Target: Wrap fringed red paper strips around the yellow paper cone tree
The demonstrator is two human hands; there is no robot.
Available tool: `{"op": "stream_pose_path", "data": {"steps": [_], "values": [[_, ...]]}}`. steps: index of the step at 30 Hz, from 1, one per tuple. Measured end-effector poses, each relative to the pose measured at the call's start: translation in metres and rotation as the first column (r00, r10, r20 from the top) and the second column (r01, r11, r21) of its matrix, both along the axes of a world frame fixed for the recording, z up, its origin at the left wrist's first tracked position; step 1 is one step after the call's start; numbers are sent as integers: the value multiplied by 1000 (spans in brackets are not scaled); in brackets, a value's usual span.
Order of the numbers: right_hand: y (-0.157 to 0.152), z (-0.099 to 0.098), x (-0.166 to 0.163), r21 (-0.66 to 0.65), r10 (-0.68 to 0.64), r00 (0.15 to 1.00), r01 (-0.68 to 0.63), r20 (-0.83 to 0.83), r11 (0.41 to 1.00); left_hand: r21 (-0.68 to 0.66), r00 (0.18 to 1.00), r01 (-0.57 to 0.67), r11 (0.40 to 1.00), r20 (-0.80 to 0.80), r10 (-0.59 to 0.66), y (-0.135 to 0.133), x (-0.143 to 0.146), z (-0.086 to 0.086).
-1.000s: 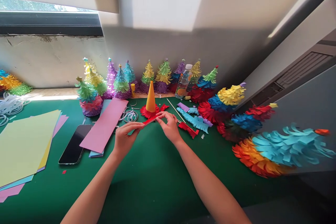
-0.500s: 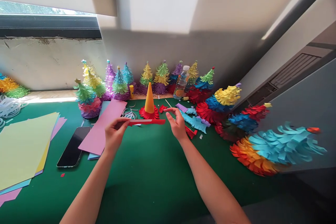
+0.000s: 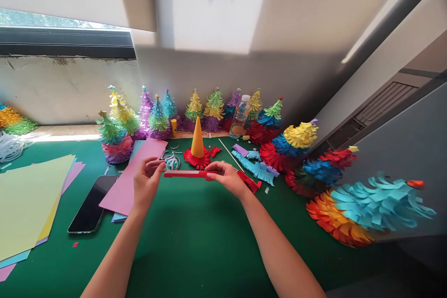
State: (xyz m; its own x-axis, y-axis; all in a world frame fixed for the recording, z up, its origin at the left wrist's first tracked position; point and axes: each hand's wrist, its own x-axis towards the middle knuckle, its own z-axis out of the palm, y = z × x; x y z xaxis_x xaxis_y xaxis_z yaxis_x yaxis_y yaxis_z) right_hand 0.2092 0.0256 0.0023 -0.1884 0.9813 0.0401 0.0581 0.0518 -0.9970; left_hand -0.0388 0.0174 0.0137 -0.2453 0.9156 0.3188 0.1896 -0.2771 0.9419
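Between my hands is a narrow red paper strip [image 3: 185,174] with a pale band along it, held level above the table. My right hand [image 3: 226,178] pinches its right end between thumb and fingers. At the strip's left end, the thumb and fingers of my left hand [image 3: 146,182] are closed together; how firmly they grip is hard to see. Just behind the strip stands a yellow paper cone [image 3: 197,138], upright, with a red fringe [image 3: 197,158] around its base.
Blue fringed scraps [image 3: 258,168], red scraps [image 3: 249,181] and a thin stick [image 3: 231,153] lie right of the cone. A phone [image 3: 91,205], pink paper [image 3: 134,177] and yellow sheets [image 3: 31,205] lie left. Several fringed paper trees and a bottle [image 3: 240,118] stand behind.
My right hand has moved left and closed on the strip's right end, where it was open and apart before. My left hand has shifted slightly left to the very end of the strip.
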Motion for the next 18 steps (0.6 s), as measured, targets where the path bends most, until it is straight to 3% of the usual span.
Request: {"op": "stream_pose_path", "data": {"steps": [3,6,8,10,14,18], "values": [[-1,-4,0,-94,106,992,-99,63,991,126,945,-124,984,-287,155,6,-6,-11],[-4,-11,-3,-106,216,950,-196,225,975,186,736,15,982,-668,115,13,-6,-30],[-6,-16,-7,-13,146,924,-152,354,988,160,577,22,987,-808,118,17,-4,-42],[-8,-20,-11,103,36,907,-87,421,991,137,484,8,991,-867,116,21,-2,-50],[-8,-18,-16,173,-23,899,-59,438,983,161,485,-9,987,-862,145,25,-1,-50],[-10,-11,-20,252,-125,874,3,469,968,227,607,-79,971,-762,227,21,2,-40]]}}
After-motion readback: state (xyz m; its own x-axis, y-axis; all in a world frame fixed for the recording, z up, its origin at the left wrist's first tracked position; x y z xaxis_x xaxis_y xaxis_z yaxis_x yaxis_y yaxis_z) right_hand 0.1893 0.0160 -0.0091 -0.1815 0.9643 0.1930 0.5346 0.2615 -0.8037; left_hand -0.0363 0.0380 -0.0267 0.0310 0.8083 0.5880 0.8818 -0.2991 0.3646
